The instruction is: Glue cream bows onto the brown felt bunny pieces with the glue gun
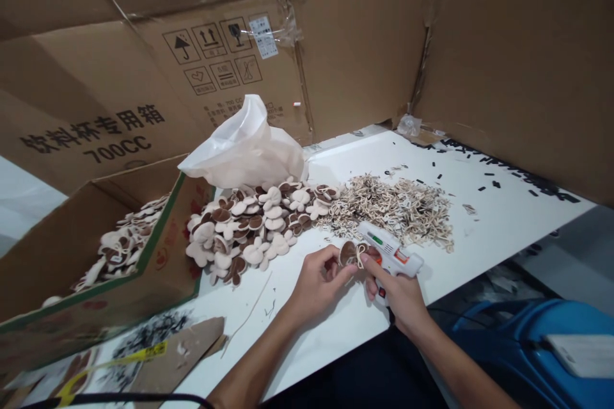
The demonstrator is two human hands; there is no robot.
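My left hand [316, 284] pinches a small brown fabric piece [347, 253] at its edge, above the front of the white table. On that piece lies a little cream cord bow [361, 256], which my right thumb touches. My right hand [401, 303] also grips a white glue gun [389, 249], its body pointing away from the palm. Behind the hands is a heap of small cream cord bows [396, 207]. To their left is a pile of cream-and-brown plush pieces [259, 223], rounded and lobed in shape.
An open cardboard box [163, 255] with similar pieces stands at left. Behind the pile sits a white plastic bag [244, 153]. Tall cardboard walls [359, 44] enclose the table's back. Black bits [508, 172] lie along the right; a cardboard scrap [177, 364] lies front left. Something blue [542, 345] stands lower right.
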